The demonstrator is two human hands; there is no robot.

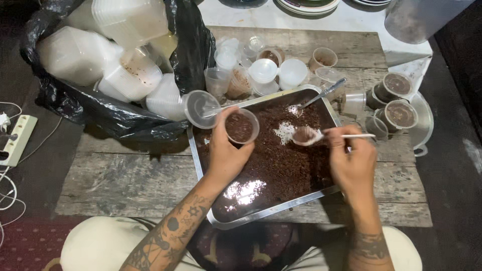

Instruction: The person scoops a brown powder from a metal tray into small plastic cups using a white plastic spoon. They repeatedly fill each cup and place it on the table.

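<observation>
My left hand (226,153) holds a small clear plastic cup (240,126) partly filled with a dark brown crumbly mix, its hinged lid (201,108) hanging open to the left. My right hand (352,159) grips a white plastic spoon (307,135) loaded with the same brown mix, held just right of the cup. Both hands hover over a rectangular metal tray (261,213) covered with the brown mix. A metal spoon (321,94) rests in the tray's far corner.
A black bag (110,118) of white plastic containers sits at the left. Several empty small cups and lids (263,70) crowd behind the tray. Filled, lidded cups (399,114) stand at the right on a round metal lid. A power strip (17,140) with cables lies at far left.
</observation>
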